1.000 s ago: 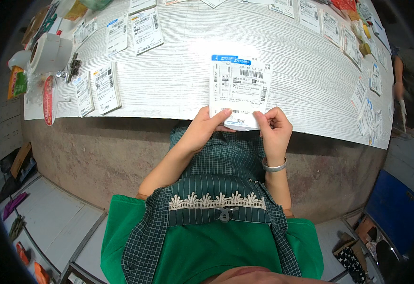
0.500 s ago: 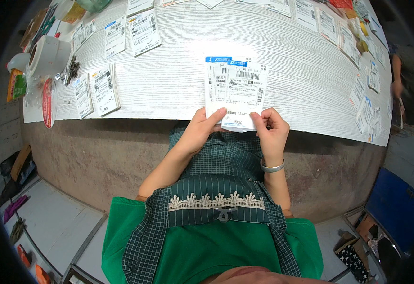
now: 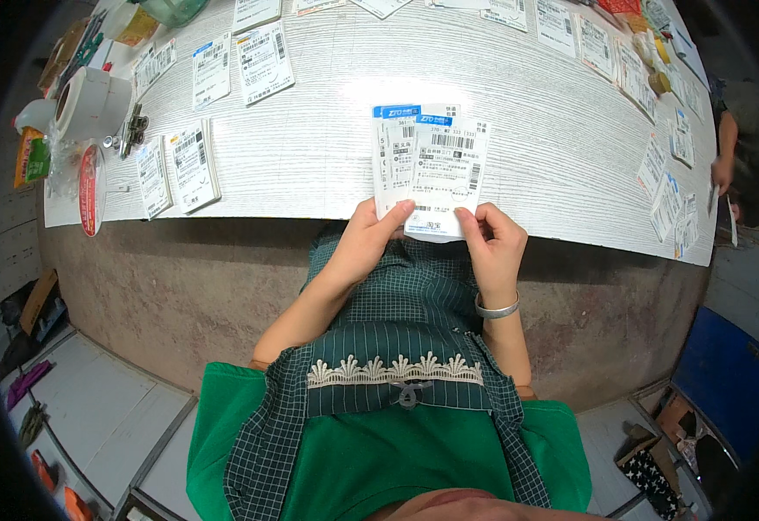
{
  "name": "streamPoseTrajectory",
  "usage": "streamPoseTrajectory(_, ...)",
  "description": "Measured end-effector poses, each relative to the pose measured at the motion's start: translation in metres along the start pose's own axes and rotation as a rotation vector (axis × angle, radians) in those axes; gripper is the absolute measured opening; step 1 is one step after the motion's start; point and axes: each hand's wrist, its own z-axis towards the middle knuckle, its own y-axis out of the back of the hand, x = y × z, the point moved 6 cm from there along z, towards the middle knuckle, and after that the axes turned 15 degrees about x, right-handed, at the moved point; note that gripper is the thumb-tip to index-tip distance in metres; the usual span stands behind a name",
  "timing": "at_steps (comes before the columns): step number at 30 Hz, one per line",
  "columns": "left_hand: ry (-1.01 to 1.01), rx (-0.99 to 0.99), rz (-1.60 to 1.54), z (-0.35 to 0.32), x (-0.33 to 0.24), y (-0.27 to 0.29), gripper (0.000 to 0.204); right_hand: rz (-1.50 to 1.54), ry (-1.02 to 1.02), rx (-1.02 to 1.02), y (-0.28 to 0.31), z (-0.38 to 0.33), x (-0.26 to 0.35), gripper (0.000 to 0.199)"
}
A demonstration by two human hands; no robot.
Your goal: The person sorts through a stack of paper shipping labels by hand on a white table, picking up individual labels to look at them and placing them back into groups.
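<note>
Several white shipping labels (image 3: 447,174) with blue corners and barcodes are fanned out between my hands, over the table's near edge. My left hand (image 3: 369,233) grips the left side of the fan, its thumb pressed on the lower part of the labels. The bottom right corner of the front label is pinched between thumb and curled fingers of my right hand (image 3: 494,239). The labels overlap, so those behind show only their left and top edges.
Stacks of shipping labels (image 3: 192,167) lie at the left of the white table (image 3: 327,139), with more labels (image 3: 634,80) along its far and right edges. At left stand a tape roll (image 3: 93,100) and metal clips (image 3: 135,126). Another person's hand (image 3: 722,174) shows at far right.
The fan has spread slightly, with more of the labels behind showing at the left. My hands have barely shifted. At far right, the other person's hand has moved.
</note>
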Motion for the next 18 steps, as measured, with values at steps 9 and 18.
streamPoseTrajectory(9,-0.005,0.002,0.014,0.001,-0.002,0.001,0.037,-0.150,0.041,-0.084,0.010,-0.001,0.005,0.022)
streamPoseTrajectory(18,-0.027,-0.011,-0.019,0.003,-0.009,0.000,0.036,-0.663,-0.131,-0.267,0.048,0.010,-0.022,0.023)
